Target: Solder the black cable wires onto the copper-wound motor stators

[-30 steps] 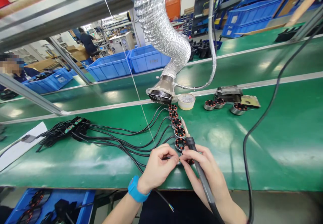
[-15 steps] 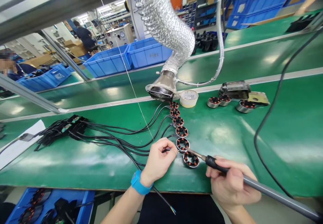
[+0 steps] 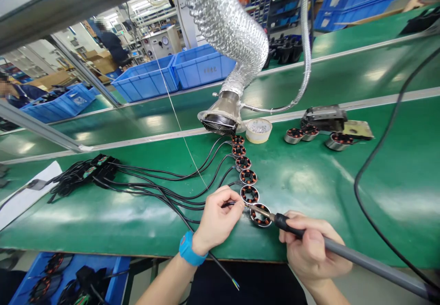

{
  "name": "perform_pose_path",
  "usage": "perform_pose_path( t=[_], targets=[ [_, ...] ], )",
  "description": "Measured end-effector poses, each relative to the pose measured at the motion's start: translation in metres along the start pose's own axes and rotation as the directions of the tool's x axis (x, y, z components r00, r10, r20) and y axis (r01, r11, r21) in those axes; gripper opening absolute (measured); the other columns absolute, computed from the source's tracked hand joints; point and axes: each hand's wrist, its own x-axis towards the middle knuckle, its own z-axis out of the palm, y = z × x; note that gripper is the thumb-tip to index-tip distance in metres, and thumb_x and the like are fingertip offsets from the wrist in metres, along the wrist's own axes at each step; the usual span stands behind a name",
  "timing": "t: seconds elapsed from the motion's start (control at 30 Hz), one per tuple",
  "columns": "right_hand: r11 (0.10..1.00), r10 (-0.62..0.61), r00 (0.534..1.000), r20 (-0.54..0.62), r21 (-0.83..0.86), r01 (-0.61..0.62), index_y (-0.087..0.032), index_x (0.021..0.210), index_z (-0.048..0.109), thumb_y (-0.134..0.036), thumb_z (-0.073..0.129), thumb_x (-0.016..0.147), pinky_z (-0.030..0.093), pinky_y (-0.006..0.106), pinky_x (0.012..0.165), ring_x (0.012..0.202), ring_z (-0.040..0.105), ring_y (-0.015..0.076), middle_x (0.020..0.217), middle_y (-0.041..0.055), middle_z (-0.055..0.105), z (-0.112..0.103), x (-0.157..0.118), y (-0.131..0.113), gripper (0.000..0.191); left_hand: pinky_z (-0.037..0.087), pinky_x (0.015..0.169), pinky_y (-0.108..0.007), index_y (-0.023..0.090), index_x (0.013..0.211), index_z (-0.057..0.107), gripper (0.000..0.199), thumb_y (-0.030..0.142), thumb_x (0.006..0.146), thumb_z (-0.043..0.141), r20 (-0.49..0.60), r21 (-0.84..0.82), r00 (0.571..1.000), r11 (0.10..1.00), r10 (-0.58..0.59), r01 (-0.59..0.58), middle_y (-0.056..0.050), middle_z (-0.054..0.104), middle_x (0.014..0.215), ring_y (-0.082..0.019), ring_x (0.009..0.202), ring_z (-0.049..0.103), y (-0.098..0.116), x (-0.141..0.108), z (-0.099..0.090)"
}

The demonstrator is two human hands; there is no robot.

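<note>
Stator (image 3: 260, 215) between hands, left (image 3: 220, 218) pinching cable (image 3: 178, 202), right (image 3: 311, 247) gripping soldering iron (image 3: 343, 252)

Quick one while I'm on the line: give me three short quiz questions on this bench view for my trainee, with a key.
1. True or false: the right hand holds the soldering iron.
2. How many stators lie in the wired row below the fume duct?
3. What does the left hand pinch: A a black wire, B the tape roll, C a blue bin?

Key: 1 true; 2 six; 3 A.
</note>
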Motion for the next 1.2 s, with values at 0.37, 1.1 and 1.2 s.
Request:
perform_pose_path(
  t=[0.37, 1.1, 1.2],
  targets=[
    [1.000, -0.012, 0.997, -0.079, 0.006, 0.013, -0.014, 0.080, 0.067, -0.014, 0.054, 0.093, 0.040, 0.025, 0.038, 0.037, 0.047, 0.0120, 0.053, -0.0035, 0.050, 0.0051, 0.0022, -0.0021, 0.018, 0.040, 0.060, -0.019, 0.013, 0.075, 0.062, 0.015, 0.019, 0.089, 0.061, -0.015, 0.025, 1.000, 1.000, 0.017, -0.017, -0.002, 0.052, 0.082, -0.011, 0.071, 0.050, -0.0034, -0.0002, -0.0002],
    [1.000, -0.006, 0.994, -0.107, 0.014, 0.008, -0.013, 0.077, 0.066, -0.014, 0.052, 0.090, 0.041, 0.025, 0.036, 0.035, 0.046, 0.0109, 0.051, -0.0041, 0.049, 0.0053, 0.0038, -0.0033, 0.019, 0.041, 0.059, -0.019, 0.013, 0.074, 0.062, 0.016, 0.019, 0.089, 0.061, -0.017, 0.023, 1.000, 1.000, 0.007, -0.007, -0.002, 0.051, 0.080, -0.011, 0.071, 0.049, -0.0005, -0.0005, -0.0001],
    [1.000, -0.019, 0.994, -0.106, 0.016, 0.021, -0.012, 0.078, 0.066, -0.013, 0.052, 0.090, 0.041, 0.024, 0.036, 0.036, 0.046, 0.0108, 0.051, -0.0040, 0.049, 0.0056, 0.0041, -0.0036, 0.018, 0.041, 0.058, -0.019, 0.013, 0.074, 0.061, 0.015, 0.019, 0.089, 0.062, -0.015, 0.021, 1.000, 1.000, 0.002, -0.001, -0.002, 0.051, 0.081, -0.011, 0.071, 0.049, -0.0003, -0.0006, -0.0004]
  ],
)
